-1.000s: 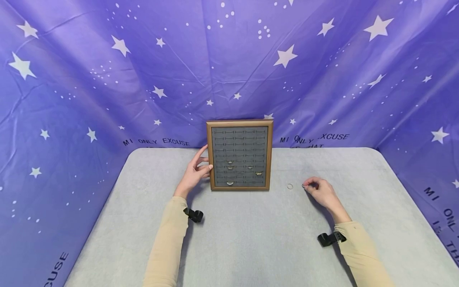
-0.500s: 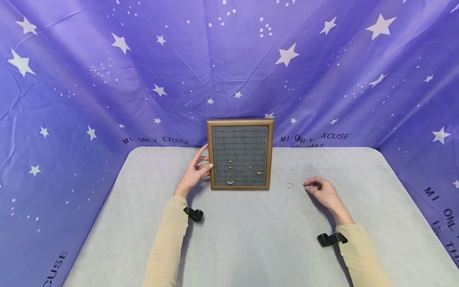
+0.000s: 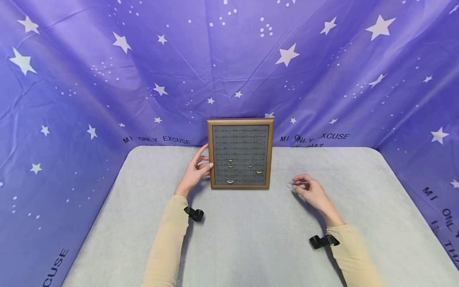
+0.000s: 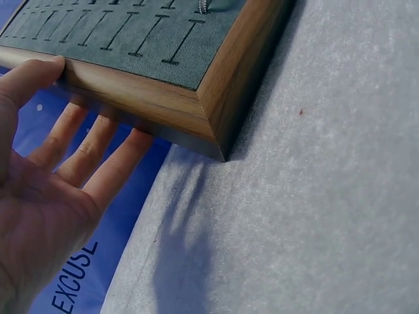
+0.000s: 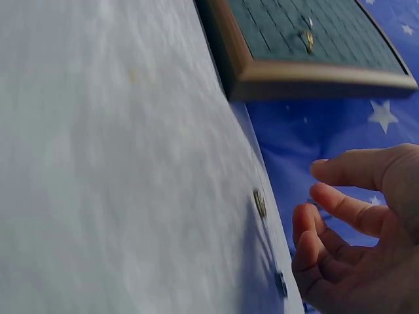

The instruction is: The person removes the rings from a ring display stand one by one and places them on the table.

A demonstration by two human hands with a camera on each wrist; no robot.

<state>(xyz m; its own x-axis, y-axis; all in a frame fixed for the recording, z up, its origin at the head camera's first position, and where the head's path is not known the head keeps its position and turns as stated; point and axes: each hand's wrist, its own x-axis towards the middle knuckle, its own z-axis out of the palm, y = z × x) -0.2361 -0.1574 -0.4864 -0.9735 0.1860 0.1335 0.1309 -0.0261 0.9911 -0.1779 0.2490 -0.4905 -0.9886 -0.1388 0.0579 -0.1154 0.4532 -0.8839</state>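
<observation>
A ring display board [image 3: 241, 153], grey padding in a brown wooden frame, stands upright on the table, several rings in its lower slots. My left hand [image 3: 193, 173] grips its left edge; in the left wrist view the thumb [image 4: 39, 75] lies on the front rim and the fingers go behind. Right of the board, my right hand [image 3: 312, 194] hovers beside a thin ring [image 3: 289, 185]. The right wrist view shows thumb and index finger apart with no ring clearly between them. Two rings lie below that hand there, one nearer the board [image 5: 260, 203], one farther [image 5: 281, 284].
A pale grey table [image 3: 229, 239] carries everything. Behind it and at both sides hangs a purple-blue cloth [image 3: 179, 67] with white stars and lettering. Black wrist cameras are strapped to both sleeves, the left one [image 3: 196, 215] near the board's lower left corner.
My right hand has moved left from the farther ring, which its fingertips were touching or pinching, to the ring nearer the board. Its fingers have spread. My left hand and the board stay put.
</observation>
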